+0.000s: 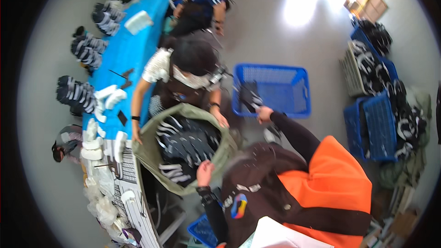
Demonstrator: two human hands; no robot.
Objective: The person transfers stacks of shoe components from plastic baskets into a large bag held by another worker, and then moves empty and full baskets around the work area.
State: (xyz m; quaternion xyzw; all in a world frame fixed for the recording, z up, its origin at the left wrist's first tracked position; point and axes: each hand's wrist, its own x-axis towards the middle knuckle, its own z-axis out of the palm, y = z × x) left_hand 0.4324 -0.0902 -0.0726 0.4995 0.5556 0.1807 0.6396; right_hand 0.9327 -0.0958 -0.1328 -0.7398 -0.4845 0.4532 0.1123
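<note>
My left hand point(204, 172) is closed on the near rim of an olive green sack point(154, 154). The sack is stuffed with black shoes with white stripes point(186, 144). My right hand point(263, 114), in a black sleeve, reaches forward and grips a dark shoe point(250, 96) over the near left corner of a blue plastic basket point(294, 85) on the floor. Opposite me a co-worker in a face mask point(190, 71) bends over the sack. This person holds its far rim with one hand point(136, 135) and its right rim with the other point(223, 120).
A long blue table point(133, 48) on the left carries white shoe inserts and tools, with stacks of black shoes point(76, 94) beside it. Blue crates of shoes point(379, 124) stand at the right. Another person point(204, 0) sits at the far end. A small blue basket point(202, 232) lies near my feet.
</note>
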